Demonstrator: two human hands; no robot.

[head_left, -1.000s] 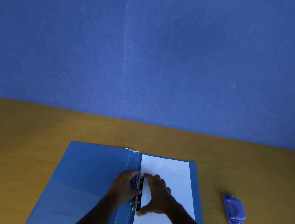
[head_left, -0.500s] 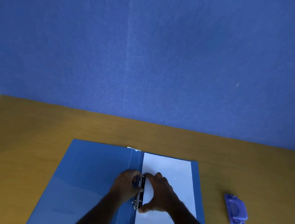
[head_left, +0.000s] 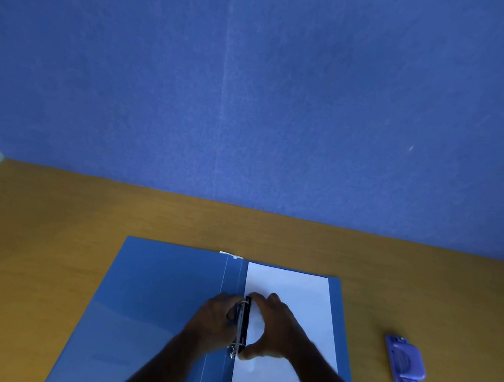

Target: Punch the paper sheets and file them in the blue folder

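The blue folder [head_left: 157,300] lies open flat on the wooden table. White paper sheets [head_left: 292,287] rest on its right half. At the spine sits a black and metal ring clip [head_left: 243,325]. My left hand [head_left: 214,323] grips the clip from the left side. My right hand [head_left: 278,330] curls around it from the right, index finger at its far end and thumb at its near end, palm on the paper. The rings' state is hidden by my fingers.
A purple hole punch [head_left: 404,363] lies on the table [head_left: 42,242] to the right of the folder. A blue partition wall [head_left: 257,94] rises behind the table. A small white tab [head_left: 230,255] pokes out at the folder's far edge.
Both hands stay at the ring clip. My right thumb has shifted slightly along the clip's near end. The view has tilted a little.
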